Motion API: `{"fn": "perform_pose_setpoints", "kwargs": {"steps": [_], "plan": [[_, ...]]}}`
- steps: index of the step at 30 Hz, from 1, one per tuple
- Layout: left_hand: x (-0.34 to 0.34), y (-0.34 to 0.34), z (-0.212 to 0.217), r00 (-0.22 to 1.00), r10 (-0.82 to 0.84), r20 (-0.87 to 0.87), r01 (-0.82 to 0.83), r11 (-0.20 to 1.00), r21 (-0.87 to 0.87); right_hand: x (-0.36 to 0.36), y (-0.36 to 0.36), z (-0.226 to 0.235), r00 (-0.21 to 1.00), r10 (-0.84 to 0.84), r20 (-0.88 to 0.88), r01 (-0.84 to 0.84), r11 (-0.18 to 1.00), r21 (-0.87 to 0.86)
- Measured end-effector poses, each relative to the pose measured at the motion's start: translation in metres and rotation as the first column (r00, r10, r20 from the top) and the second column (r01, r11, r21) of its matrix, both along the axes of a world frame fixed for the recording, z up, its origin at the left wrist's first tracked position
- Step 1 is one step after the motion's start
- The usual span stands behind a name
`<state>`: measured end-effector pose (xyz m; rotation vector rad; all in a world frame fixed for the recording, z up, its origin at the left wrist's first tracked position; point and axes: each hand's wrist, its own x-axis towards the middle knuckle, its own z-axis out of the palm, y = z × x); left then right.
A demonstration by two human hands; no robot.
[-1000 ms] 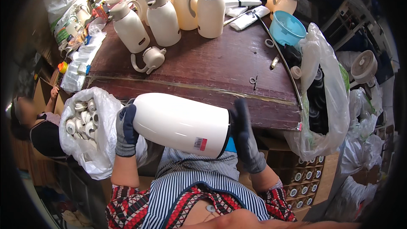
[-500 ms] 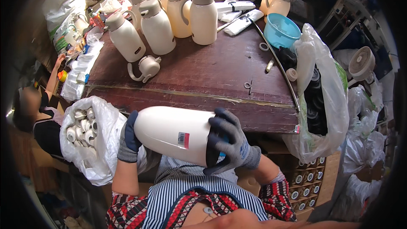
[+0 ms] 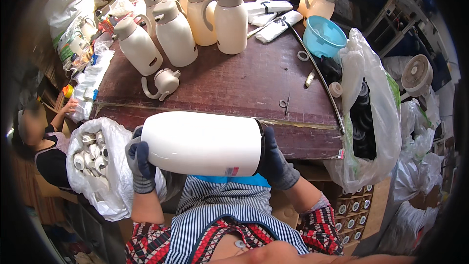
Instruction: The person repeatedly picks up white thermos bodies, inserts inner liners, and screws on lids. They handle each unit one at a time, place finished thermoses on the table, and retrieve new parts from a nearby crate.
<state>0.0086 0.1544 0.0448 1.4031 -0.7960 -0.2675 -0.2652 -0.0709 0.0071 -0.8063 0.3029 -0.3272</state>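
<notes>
I hold a white vacuum flask body [image 3: 205,139] sideways in front of my apron, above the near edge of the table. My gloved left hand [image 3: 139,160] is closed round its narrower, rounded end. At the wider end, with its black rim, my gloved right hand [image 3: 276,164] grips the base; some of its fingers are hidden behind it. A small sticker shows low on the flask's side. Beyond it on the table lies a grey-beige flask top with handle and spout [image 3: 166,83]. Several finished-looking white flasks [image 3: 177,36] stand farther back.
A plastic bag [image 3: 117,190] of white round parts sits left. At right are a blue basin [image 3: 322,39], a clear bag [image 3: 391,132] with black parts, a fan [image 3: 417,73] and a divided carton [image 3: 373,210]. A co-worker [image 3: 51,161] is at far left.
The flask body has turned about its length, so its sticker sits lower. Its base end has swung upward, and my right hand has shifted from over the base to behind it.
</notes>
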Motion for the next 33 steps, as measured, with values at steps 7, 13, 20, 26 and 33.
{"fn": "perform_pose_setpoints", "kwargs": {"steps": [7,13,20,26,33], "plan": [[0.017,0.022,0.006,0.984,0.08,-0.158,-0.072,0.996,0.055,0.009,-0.004,0.049,0.967,-0.07,0.247,0.246,0.525,-0.815],[0.021,0.028,-0.08,0.864,-0.142,-0.483,0.198,0.978,0.066,-0.019,0.001,0.119,0.933,0.097,0.347,0.35,-0.47,-0.81],[-0.001,-0.009,-0.099,0.484,-0.229,-0.845,0.165,0.972,-0.169,0.027,-0.087,0.024,0.984,-0.157,0.086,0.173,0.719,-0.673],[0.025,-0.009,-0.098,0.486,-0.206,-0.849,0.043,0.976,-0.212,0.029,-0.185,-0.054,0.827,-0.562,0.0,0.54,0.795,-0.276],[0.05,-0.005,-0.029,0.779,-0.009,-0.627,-0.025,0.999,-0.046,0.015,-0.14,-0.023,0.673,-0.726,0.144,0.211,0.001,-0.977]]}}
